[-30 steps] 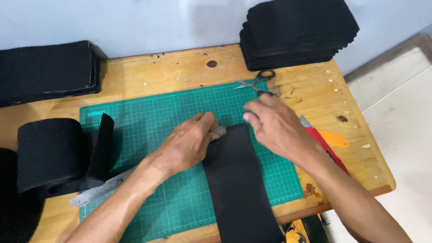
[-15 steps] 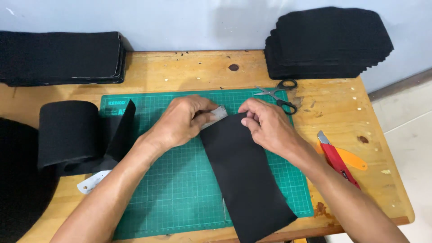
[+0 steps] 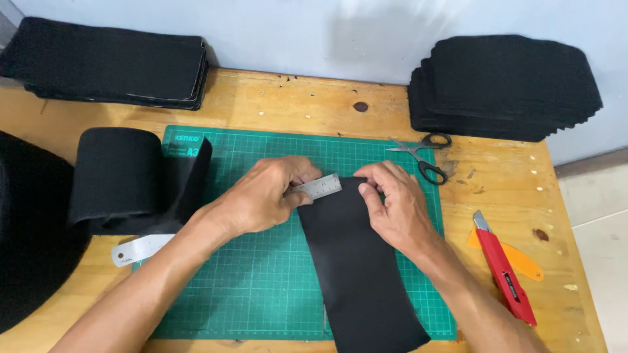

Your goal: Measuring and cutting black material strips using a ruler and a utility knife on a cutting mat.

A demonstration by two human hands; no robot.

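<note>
Overhead view of a wooden workbench [image 3: 275,98] with a green cutting mat [image 3: 261,281] as the reference surface. A strip of black foam-like sheet [image 3: 356,268] lay on the right half of the mat, running from the mat's middle down past its near edge. The left hand [image 3: 258,196] was closed in a pinch on a short steel ruler [image 3: 318,187], held across the strip's far end. The right hand [image 3: 392,206] was curled with its fingertips pressed on the strip's far right corner, gripping nothing else. A roll of the same black material [image 3: 118,176] overlapped the mat's left edge, and a white tag [image 3: 140,248] lay just below it. Scissors [image 3: 422,153] sat just off the mat's far right corner; a red utility knife [image 3: 502,271] lay well to the mat's right, over an orange plastic piece [image 3: 517,258]. Stacks of cut black pieces stood beyond the mat at far left [image 3: 111,65] and far right [image 3: 504,88]. To measure well, the ruler's zero end should probably meet the strip's edge squarely, parallel to the mat's grid, with the strip pressed flat so that it cannot creep.
</note>
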